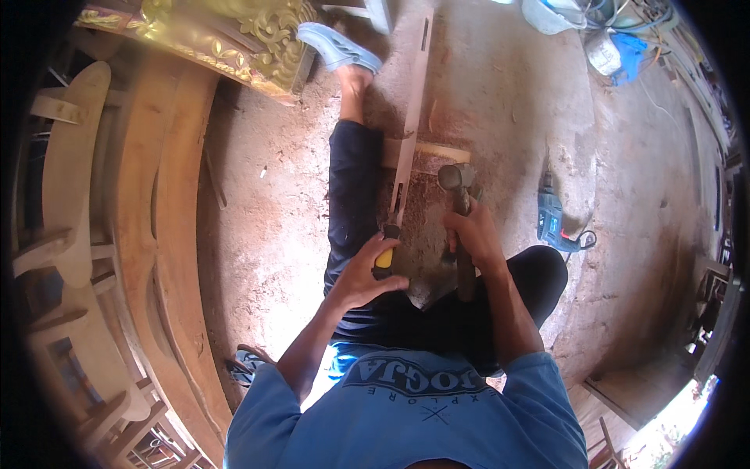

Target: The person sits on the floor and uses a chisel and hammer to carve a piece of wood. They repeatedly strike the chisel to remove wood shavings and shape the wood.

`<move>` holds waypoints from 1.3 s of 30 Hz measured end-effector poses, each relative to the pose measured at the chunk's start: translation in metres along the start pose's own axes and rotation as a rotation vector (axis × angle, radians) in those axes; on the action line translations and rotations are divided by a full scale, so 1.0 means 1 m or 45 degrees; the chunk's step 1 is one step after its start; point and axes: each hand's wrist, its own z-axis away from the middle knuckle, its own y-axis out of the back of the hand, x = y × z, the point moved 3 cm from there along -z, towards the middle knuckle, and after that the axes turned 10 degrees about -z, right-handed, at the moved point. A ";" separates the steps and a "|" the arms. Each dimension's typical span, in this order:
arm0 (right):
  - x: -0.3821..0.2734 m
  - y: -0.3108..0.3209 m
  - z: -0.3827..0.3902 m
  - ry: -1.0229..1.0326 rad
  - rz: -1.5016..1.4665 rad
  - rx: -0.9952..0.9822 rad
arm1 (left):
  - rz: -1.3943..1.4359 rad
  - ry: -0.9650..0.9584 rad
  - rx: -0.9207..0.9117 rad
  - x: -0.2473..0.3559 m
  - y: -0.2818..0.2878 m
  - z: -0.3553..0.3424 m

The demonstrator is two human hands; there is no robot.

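Observation:
My left hand [366,275] grips a chisel [383,258] by its yellow and black handle, the thumb held out to the side; its blade is hard to make out. Just beyond lies a long pale wooden strip [412,117] with narrow slots cut through it, one slot close to the chisel. Across a short wooden block [441,153] on the floor rests the strip. In my right hand [478,234] is a hammer [455,178], held around the handle below its thick head. The head is raised to the right of the strip, apart from the chisel.
A blue power drill [550,215] with a cord lies at the right. Long curved boards [168,234] and wooden furniture parts [74,180] stand along the left. A gilded carved panel [234,39] is at the far left. My outstretched leg [353,180] lies beside the strip.

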 end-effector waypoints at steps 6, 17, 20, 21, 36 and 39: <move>0.001 0.002 -0.004 -0.069 -0.077 -0.001 | 1.292 0.945 -0.291 0.017 0.000 -0.010; -0.006 -0.008 -0.015 -0.105 -0.140 -0.045 | 1.172 0.854 -0.065 0.004 -0.032 -0.031; -0.008 -0.012 -0.015 -0.049 -0.256 -0.073 | 1.240 0.910 -0.167 0.001 -0.028 -0.035; -0.008 -0.012 -0.015 -0.048 -0.223 -0.047 | 1.277 0.917 -0.158 -0.002 -0.025 -0.039; -0.007 -0.020 -0.009 -0.067 -0.222 -0.090 | 1.178 1.049 -0.285 -0.018 -0.027 -0.040; -0.003 -0.018 -0.011 -0.111 -0.257 -0.081 | 0.982 0.818 -0.251 -0.018 -0.028 -0.042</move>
